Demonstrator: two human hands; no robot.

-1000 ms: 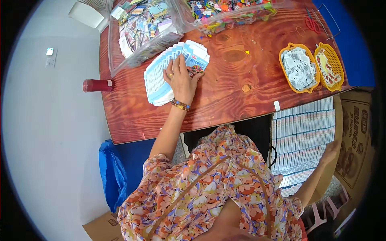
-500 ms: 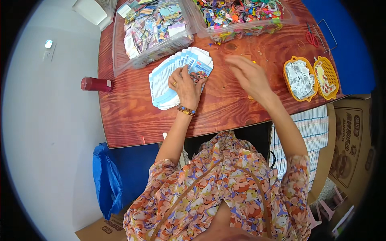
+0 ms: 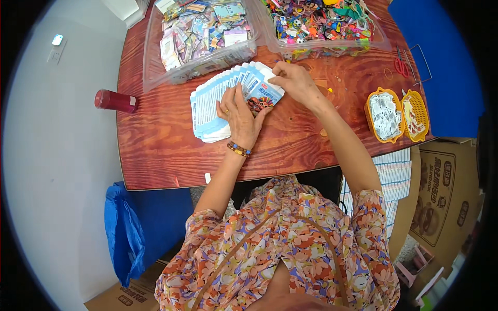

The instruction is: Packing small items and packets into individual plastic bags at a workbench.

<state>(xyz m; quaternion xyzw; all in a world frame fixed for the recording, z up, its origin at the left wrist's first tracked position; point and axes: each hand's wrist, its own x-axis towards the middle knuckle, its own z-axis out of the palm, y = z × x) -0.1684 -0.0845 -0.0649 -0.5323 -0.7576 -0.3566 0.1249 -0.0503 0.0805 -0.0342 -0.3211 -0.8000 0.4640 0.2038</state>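
We had our left hand (image 3: 239, 115) spread wide over a fan of blue-and-white cartons (image 3: 207, 109), its thumb against the front carton (image 3: 266, 93). Our right hand (image 3: 297, 84) touched that carton's upper end, fingers narrowed; we couldn't tell whether they pinched it. Beyond both hands sat two clear bins (image 3: 210, 63).

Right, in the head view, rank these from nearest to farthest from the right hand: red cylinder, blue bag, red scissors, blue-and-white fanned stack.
From the right hand:
1. Blue-and-white fanned stack: at its fingertips, to the left.
2. Red scissors: right, on the tabletop.
3. Red cylinder: table's left edge.
4. Blue bag: lower left, off the tabletop.
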